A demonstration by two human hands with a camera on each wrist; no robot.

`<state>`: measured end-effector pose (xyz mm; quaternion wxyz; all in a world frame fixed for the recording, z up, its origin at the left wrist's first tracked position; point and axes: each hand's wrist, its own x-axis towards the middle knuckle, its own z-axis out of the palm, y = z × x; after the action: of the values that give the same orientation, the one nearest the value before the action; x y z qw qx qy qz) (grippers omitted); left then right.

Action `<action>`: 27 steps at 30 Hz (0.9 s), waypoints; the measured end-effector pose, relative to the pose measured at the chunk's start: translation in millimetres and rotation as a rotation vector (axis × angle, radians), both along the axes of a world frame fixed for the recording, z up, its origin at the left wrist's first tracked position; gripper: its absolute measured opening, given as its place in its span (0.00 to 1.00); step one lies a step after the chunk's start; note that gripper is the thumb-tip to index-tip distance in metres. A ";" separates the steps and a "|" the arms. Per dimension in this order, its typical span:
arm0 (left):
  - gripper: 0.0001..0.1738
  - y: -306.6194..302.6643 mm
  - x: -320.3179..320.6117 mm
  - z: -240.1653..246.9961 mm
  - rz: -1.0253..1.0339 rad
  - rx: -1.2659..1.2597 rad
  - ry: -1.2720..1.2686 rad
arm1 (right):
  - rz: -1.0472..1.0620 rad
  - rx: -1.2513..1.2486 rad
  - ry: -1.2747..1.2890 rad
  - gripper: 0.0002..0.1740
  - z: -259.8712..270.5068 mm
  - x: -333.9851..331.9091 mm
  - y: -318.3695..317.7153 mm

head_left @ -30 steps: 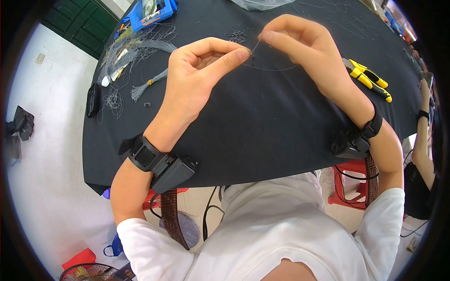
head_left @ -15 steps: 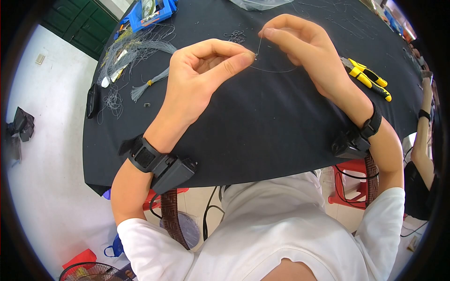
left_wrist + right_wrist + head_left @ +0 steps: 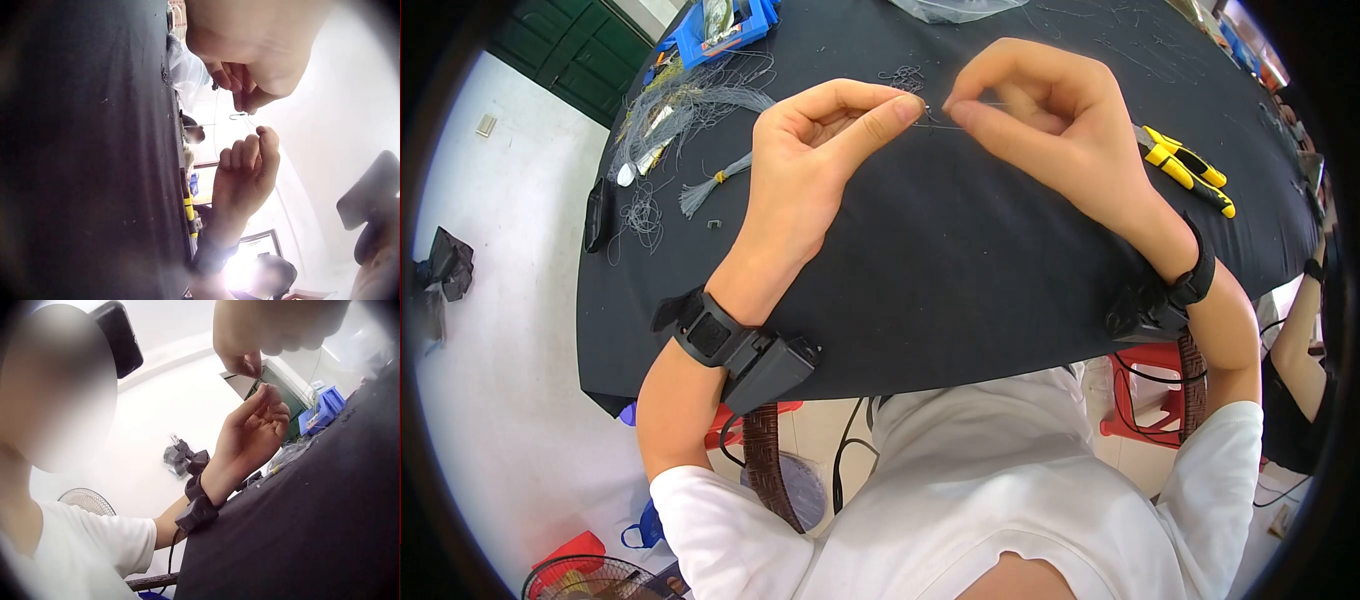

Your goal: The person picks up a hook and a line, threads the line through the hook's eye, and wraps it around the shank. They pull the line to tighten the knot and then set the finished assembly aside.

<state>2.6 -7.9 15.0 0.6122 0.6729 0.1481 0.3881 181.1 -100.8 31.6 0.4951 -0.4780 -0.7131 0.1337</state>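
Observation:
The left hand (image 3: 815,165) pinches a small dark hook between thumb and forefinger; in the left wrist view the hook (image 3: 237,116) sticks out beyond the fingertips. Close on its right, the right hand (image 3: 1065,135) pinches a thin clear line, thumb against forefinger. That line (image 3: 945,126) spans the small gap between the two hands above the black table. In the right wrist view the left hand (image 3: 256,434) is seen below the right hand (image 3: 275,328), fingertips nearly meeting.
Yellow-black pliers (image 3: 1190,172) lie right of the right hand. At the left are tangled clear lines (image 3: 670,115), a tied bundle (image 3: 718,178) and a black object (image 3: 597,214). Behind stand a blue box (image 3: 725,38) and a plastic bag (image 3: 955,8). A dark small pile (image 3: 903,78) lies behind the hands.
The right hand's fingertips have come down and slightly left, and its fingers are more rounded. The left hand has shifted slightly left. The line between them now runs nearly level.

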 end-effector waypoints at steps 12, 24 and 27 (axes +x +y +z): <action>0.07 -4.0 1.3 0.2 -0.070 0.001 0.002 | -0.021 0.125 -0.082 0.05 2.1 -1.6 -1.3; 0.06 -2.9 -0.3 3.0 -0.151 0.072 -0.071 | 0.004 -0.422 0.331 0.08 -10.7 -1.8 5.4; 0.06 -3.1 0.7 2.9 -0.158 0.084 -0.085 | 0.074 -0.553 0.459 0.08 -10.3 -3.3 4.4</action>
<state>3.3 -11.0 17.9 0.6180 0.6903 0.0521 0.3725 177.8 -96.4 21.2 0.4889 -0.5253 -0.5371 0.4434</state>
